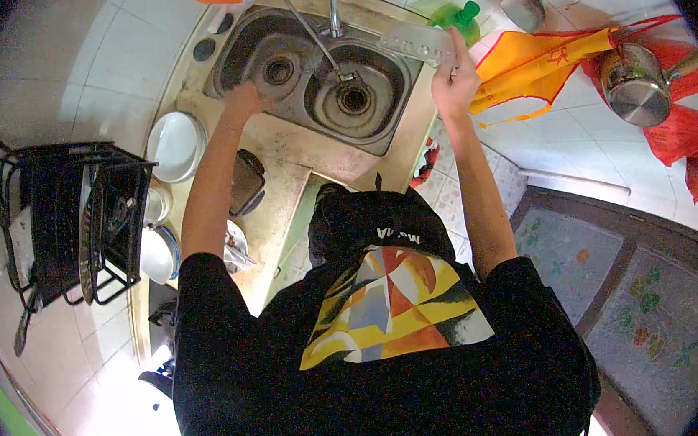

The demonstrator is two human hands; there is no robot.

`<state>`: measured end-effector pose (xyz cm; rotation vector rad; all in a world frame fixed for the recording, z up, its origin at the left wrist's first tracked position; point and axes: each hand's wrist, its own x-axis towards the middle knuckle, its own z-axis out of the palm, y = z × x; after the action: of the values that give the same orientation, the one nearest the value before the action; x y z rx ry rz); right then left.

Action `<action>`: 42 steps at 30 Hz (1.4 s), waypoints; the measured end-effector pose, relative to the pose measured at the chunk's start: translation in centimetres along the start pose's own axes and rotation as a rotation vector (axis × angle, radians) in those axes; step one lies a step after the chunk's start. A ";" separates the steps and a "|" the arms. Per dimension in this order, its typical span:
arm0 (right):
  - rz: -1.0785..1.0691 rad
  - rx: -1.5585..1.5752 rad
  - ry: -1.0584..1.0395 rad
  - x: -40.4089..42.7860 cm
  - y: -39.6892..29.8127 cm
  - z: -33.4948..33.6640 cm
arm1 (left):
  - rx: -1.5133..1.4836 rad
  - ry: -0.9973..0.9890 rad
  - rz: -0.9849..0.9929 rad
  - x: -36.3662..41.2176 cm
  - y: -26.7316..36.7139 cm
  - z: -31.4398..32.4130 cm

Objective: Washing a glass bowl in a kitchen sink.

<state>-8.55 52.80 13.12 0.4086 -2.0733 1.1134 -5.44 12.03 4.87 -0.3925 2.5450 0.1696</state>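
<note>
In the head view, my right hand [457, 81] grips the right end of a clear, translucent flat plastic piece [411, 42], which is tilted above the right corner of a steel double-bowl sink [392, 144]. My left hand [247, 98] is over the near left edge of the sink, beside the left bowl; it is blurred, and whether it holds anything does not show. A chrome faucet [334, 14] stands at the back, and a grey hose hangs down to the right bowl's drain [353, 99].
Left of the sink are a white basin [176, 146], a dark container [246, 182], plates [158, 254] and a black wall rack [81, 221]. A green bottle [459, 21], a yellow apron [530, 71] and a saucepan [636, 86] are at the right. A ladle [524, 10] hangs on the wall.
</note>
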 end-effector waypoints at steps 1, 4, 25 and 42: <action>-0.021 0.015 0.013 0.1 -0.3 -0.2 | -0.002 0.004 -0.006 -0.5 0.0 0.3; -0.041 0.121 0.057 -0.8 -0.2 -1.1 | -0.335 0.391 0.210 -3.0 0.3 0.1; 0.083 0.209 -0.085 -1.8 -2.8 -3.6 | -0.808 0.087 0.242 -15.0 -2.7 -1.3; 0.128 0.201 -0.109 -0.2 -3.8 -2.2 | -0.707 0.146 2.396 -47.4 8.7 -19.4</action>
<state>-5.22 52.44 15.96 0.4482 -2.1134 1.4111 20.17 27.83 47.27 2.4139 1.4035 1.6933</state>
